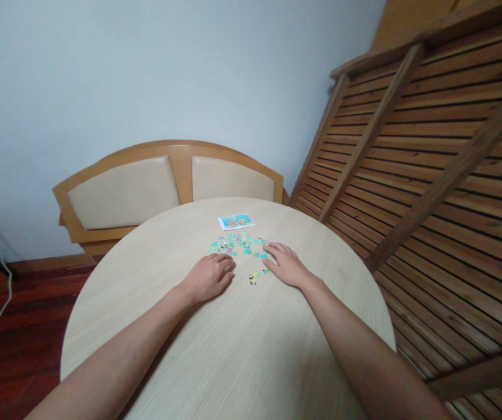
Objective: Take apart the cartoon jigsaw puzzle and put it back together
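Both hands, left (209, 275) and right (286, 265), rest flat, released, on the round table (233, 350) by seemingly loose puzzle pieces (237, 244).

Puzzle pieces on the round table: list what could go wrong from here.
1. The left hand and right hand rest flat beside the loose puzzle pieces; a sweep might scatter them.
2. A small clump lies apart between the hands and could be covered or dragged.
3. The picture card lies near the table's far edge and could slide off.

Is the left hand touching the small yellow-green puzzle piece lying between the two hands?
Apart. The head view shows bare tabletop between the left hand and the small yellow-green puzzle piece, which lies alone between both hands.
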Demonstrator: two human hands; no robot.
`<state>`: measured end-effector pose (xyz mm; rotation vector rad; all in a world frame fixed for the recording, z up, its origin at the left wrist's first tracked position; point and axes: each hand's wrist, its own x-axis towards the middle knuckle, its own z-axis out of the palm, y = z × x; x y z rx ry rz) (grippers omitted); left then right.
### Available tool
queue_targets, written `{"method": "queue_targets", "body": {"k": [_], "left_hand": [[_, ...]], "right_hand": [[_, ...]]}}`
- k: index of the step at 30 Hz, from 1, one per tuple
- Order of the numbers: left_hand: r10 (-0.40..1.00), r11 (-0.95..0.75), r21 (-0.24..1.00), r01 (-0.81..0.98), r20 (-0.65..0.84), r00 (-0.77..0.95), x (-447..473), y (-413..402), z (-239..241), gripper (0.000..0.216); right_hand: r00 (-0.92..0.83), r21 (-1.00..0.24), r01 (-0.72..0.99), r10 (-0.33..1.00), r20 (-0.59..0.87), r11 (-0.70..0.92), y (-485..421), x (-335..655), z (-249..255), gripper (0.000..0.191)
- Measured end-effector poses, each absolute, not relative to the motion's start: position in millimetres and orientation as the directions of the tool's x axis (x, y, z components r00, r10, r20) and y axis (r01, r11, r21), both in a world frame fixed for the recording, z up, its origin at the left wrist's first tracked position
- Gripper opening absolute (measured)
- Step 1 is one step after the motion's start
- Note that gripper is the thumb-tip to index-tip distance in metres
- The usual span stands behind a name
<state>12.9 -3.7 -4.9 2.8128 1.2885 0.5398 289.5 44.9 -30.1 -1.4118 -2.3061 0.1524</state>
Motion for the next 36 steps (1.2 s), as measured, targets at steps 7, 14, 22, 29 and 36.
{"method": "queue_targets", "body": {"k": [7,14,22,29,36], "left_hand": [[0.509,-0.859,0.219,0.463,0.262,0.82,28.4,-19.1,-0.1,0.036],[0.543,-0.835,0.268,0.48,0.262,0.798,23.9,-16.2,-0.8,0.032],[0.542,-0.833,0.295,0.467,0.268,0.797,22.1,-15.1,-1.1,0.032],[0.546,-0.832,0.283,0.478,0.253,0.799,20.9,-14.7,-2.8,0.032],[0.547,-0.831,0.289,0.475,0.271,0.792,19.6,-15.1,-3.9,0.032]], "right_hand": [[-0.513,-0.299,0.743,0.797,0.319,0.598,37.9,276.5,-25.8,0.03],[-0.557,-0.37,0.664,0.76,0.336,0.65,35.7,286.2,-14.6,0.012],[-0.616,-0.431,0.607,0.738,0.276,0.668,32.1,289.8,-9.0,0.011],[-0.585,-0.42,0.637,0.76,0.282,0.646,33.0,298.1,-5.5,0.021],[-0.586,-0.472,0.637,0.781,0.219,0.61,29.4,311.5,4.5,0.012]]}}
